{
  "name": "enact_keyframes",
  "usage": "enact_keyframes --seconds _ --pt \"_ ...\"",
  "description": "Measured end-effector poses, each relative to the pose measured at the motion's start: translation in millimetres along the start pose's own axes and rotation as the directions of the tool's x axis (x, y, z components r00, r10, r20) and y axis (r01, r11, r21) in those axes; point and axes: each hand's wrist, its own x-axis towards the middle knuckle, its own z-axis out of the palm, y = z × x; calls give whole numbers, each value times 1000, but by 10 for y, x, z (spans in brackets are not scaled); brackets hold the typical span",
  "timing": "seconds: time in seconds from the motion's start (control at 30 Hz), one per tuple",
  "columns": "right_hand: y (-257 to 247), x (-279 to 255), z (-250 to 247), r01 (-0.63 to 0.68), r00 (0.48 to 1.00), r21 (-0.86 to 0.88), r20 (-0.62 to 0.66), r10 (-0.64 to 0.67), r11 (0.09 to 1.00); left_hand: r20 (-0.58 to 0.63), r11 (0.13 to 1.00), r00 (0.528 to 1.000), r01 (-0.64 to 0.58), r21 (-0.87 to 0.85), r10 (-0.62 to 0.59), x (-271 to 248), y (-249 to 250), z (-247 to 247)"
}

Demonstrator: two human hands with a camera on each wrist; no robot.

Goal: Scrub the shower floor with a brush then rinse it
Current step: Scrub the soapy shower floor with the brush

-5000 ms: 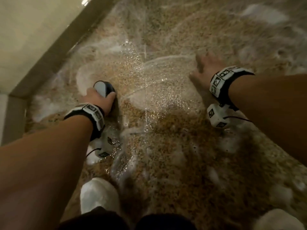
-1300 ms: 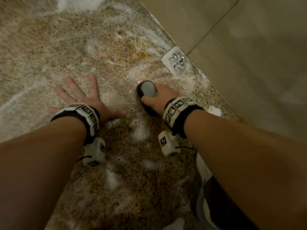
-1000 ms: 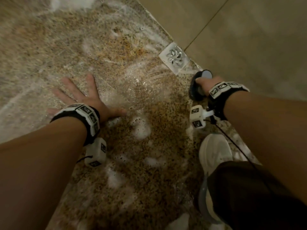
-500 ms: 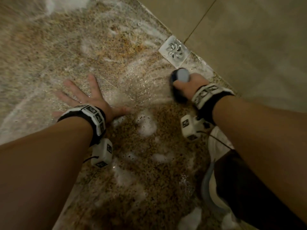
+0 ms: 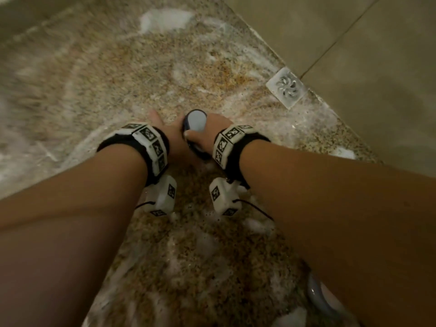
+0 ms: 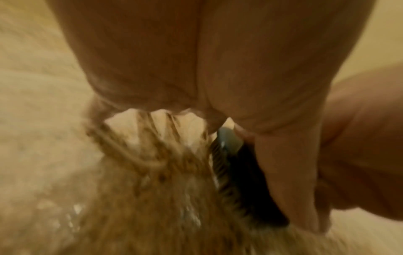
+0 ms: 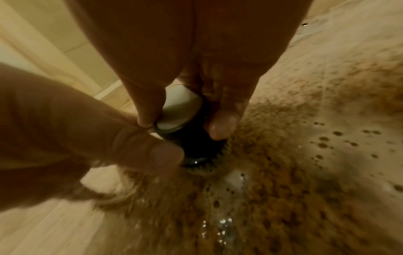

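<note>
A round dark scrub brush (image 5: pixel 197 120) with a pale grey top stands bristles-down on the wet speckled shower floor (image 5: pixel 113 74). My right hand (image 5: pixel 211 132) grips it from above, thumb on one side and fingers on the other, as the right wrist view shows around the brush (image 7: pixel 181 112). My left hand (image 5: pixel 165 131) lies right beside it with fingers spread flat on the floor. Its thumb (image 7: pixel 165 153) touches the brush's dark side (image 6: pixel 237 174). Soap foam streaks the floor around both hands.
A square metal drain (image 5: pixel 286 87) sits at the floor's right edge, against the beige tiled wall (image 5: pixel 377 67). A foam patch (image 5: pixel 162 18) lies at the far end. My shoe (image 5: pixel 317 293) is at the bottom right, close to the wall.
The right hand has dragged the brush left, away from the drain, until it meets the left hand. The left hand has stayed flat on the floor, and its thumb now touches the brush.
</note>
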Motion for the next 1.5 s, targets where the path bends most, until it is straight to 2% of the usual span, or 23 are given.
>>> enact_keyframes --seconds 0.07,0.17,0.23,0.3,0.4,0.47,0.57,0.63,0.7,0.77,0.83,0.9,0.97,1.03,1.1,1.13,1.27,1.3,1.33,1.37,1.43,1.5 --pt "-104 34 46 44 998 -32 36 -43 998 -58 998 996 -62 32 64 -14 -66 -44" --pt "-347 6 80 81 995 -47 69 -77 996 -87 999 996 -20 30 23 -10 -271 31" --pt "-562 -25 113 125 984 -63 137 -116 990 -95 998 995 17 -57 -22 -13 -440 97" --pt "-749 -69 180 151 969 -23 201 -144 988 -140 971 981 102 -217 -134 -82 -631 157" --pt "-972 -64 330 207 929 89 295 -225 974 -192 850 915 231 -473 -355 -136 -1009 412" --pt "-1201 -17 361 292 924 -3 259 -281 956 -196 760 865 272 -590 -462 -221 -1215 624" --pt "-1618 97 415 427 904 -333 177 -390 840 -203 629 784 284 -723 -587 -416 -1438 923" --pt "-1857 178 536 476 877 -442 173 -448 760 -215 560 750 240 -793 -626 -568 -1517 1140" --pt "-2048 210 729 531 838 -563 237 -492 634 -215 502 694 239 -831 -687 -733 -1539 1377" --pt "-2150 185 977 590 787 -654 335 -519 473 -159 445 643 309 -841 -749 -888 -1520 1571" --pt "-2158 127 1197 638 751 -653 411 -517 408 -71 349 641 317 -882 -764 -982 -1464 1680" --pt "-2095 82 1359 636 756 -675 449 -476 373 -10 266 651 296 -917 -759 -1015 -1400 1736" --pt "-1979 105 1463 624 761 -696 436 -481 356 25 204 636 284 -937 -771 -1027 -1356 1779" --pt "-1872 146 1498 631 737 -697 402 -544 340 66 141 608 286 -948 -791 -1061 -1390 1848" --pt "-1833 166 1501 646 719 -688 402 -567 331 101 101 554 324 -941 -827 -1139 -1554 2004" --pt "-1828 162 1503 649 718 -689 413 -561 324 128 67 506 349 -935 -853 -1193 -1681 2112" --pt "-1840 141 1480 649 722 -694 435 -538 311 316 -199 251 402 -894 -915 -1467 -2202 2568" --pt "-1841 151 1482 650 723 -694 438 -535 310 357 -250 201 417 -874 -912 -1521 -2276 2640" --pt "-1841 152 1485 648 725 -696 441 -529 310 374 -272 173 427 -862 -911 -1544 -2308 2671" --pt "-1845 143 1487 646 728 -699 443 -523 306 364 -263 175 425 -866 -915 -1531 -2294 2650" --pt "-1842 113 1491 646 729 -702 450 -516 300 294 -183 236 402 -897 -926 -1401 -2127 2482" --pt "-1846 84 1477 646 730 -701 453 -512 302 157 -35 299 375 -927 -941 -1190 -1845 2287"
